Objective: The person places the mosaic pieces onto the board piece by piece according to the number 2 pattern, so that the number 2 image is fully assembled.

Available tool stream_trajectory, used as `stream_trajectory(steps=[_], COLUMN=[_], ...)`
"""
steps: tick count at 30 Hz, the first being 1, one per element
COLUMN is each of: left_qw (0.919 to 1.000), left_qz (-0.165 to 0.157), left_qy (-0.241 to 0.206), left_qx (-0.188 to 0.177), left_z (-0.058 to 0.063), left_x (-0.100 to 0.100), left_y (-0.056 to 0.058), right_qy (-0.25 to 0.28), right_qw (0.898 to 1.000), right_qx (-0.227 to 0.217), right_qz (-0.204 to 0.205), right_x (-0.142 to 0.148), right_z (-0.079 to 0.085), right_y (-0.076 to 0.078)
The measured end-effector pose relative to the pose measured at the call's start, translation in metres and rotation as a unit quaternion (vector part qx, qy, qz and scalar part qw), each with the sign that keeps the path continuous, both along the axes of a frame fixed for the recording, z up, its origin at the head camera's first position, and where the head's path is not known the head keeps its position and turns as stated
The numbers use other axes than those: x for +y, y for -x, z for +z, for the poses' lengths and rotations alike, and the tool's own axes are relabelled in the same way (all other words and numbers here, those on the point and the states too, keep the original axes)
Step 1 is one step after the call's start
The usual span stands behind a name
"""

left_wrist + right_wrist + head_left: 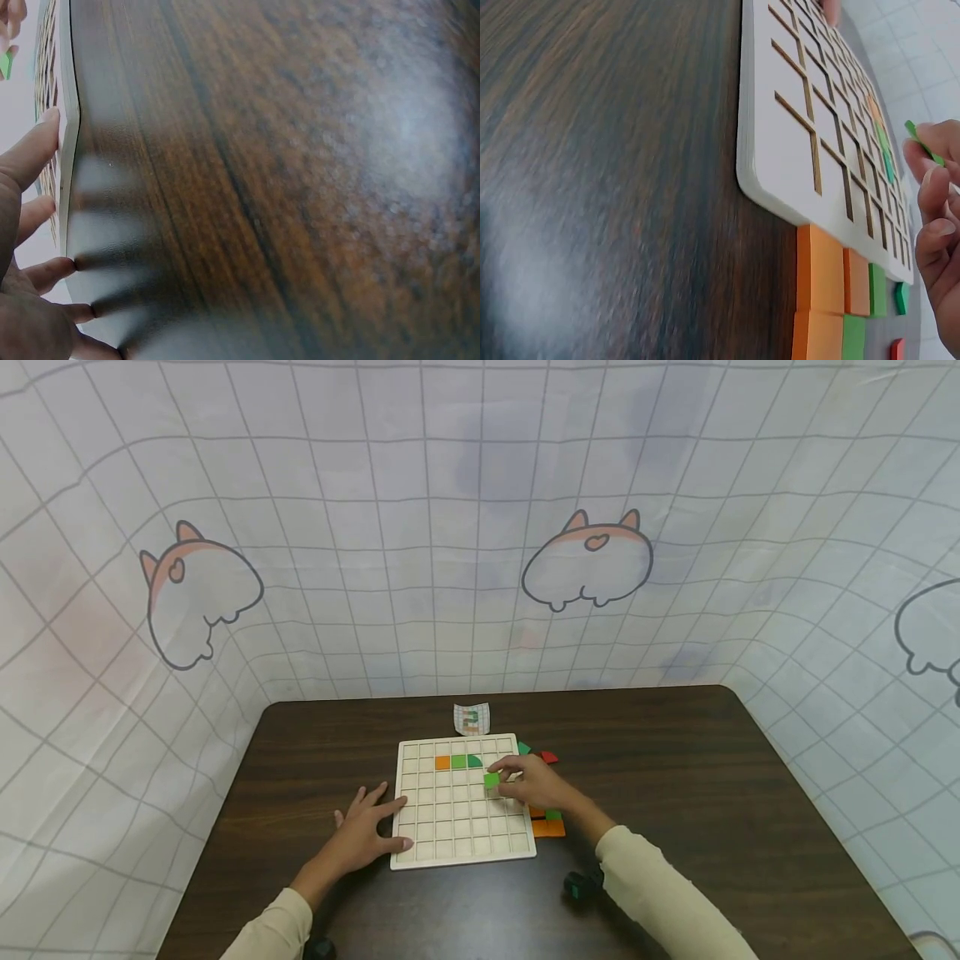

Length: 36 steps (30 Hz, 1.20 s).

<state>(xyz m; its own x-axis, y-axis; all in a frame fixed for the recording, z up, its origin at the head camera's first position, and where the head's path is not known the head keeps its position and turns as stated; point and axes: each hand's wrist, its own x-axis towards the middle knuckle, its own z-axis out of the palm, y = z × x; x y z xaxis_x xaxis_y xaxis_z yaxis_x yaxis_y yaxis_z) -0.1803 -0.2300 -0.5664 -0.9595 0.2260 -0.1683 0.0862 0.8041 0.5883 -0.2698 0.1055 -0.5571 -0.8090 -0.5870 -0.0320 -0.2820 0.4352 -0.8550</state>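
A pale wooden grid board (450,817) lies on the table, with an orange square tile (442,763), a green square tile (458,762) and a dark green rounded tile (475,761) side by side in one row. Between thumb and fingers, my right hand (531,783) pinches a light green square tile (491,780) over the board's right part. The same tile (924,142) appears edge-on, above the grid, in the right wrist view. My left hand (360,833) has its fingers spread, thumb and index finger resting on the board's left edge, the other fingertips down on the table.
Orange tiles (821,270), green tiles (877,289) and a red tile (550,757) lie along the board's right side, partly behind my right hand. A small printed pattern card (472,720) lies beyond the far edge. A dark object (579,887) is near my right sleeve.
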Motion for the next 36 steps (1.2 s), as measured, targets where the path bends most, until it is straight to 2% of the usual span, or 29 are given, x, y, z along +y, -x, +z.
stream_trajectory(steps=[13,20,27,36], left_qw=[1.0000,0.9999,1.0000,0.9999], left_qz=[0.001,-0.001,-0.001,-0.003], left_qy=[-0.002,-0.010,-0.007,-0.008], left_qx=[-0.001,0.000,0.006,0.005], left_z=[0.000,-0.002,-0.003,-0.002], left_x=[0.000,-0.001,0.000,0.000], left_y=[0.001,0.000,-0.002,-0.001], right_qy=[0.023,0.016,0.015,-0.019], right_qw=[0.999,0.999,0.999,0.998], right_qx=[-0.031,-0.037,-0.021,-0.016], right_qz=[-0.030,-0.036,-0.042,-0.066], right_x=[-0.015,-0.022,-0.026,-0.033], right_z=[-0.005,-0.010,-0.013,-0.017], right_y=[0.006,0.008,0.011,0.013])
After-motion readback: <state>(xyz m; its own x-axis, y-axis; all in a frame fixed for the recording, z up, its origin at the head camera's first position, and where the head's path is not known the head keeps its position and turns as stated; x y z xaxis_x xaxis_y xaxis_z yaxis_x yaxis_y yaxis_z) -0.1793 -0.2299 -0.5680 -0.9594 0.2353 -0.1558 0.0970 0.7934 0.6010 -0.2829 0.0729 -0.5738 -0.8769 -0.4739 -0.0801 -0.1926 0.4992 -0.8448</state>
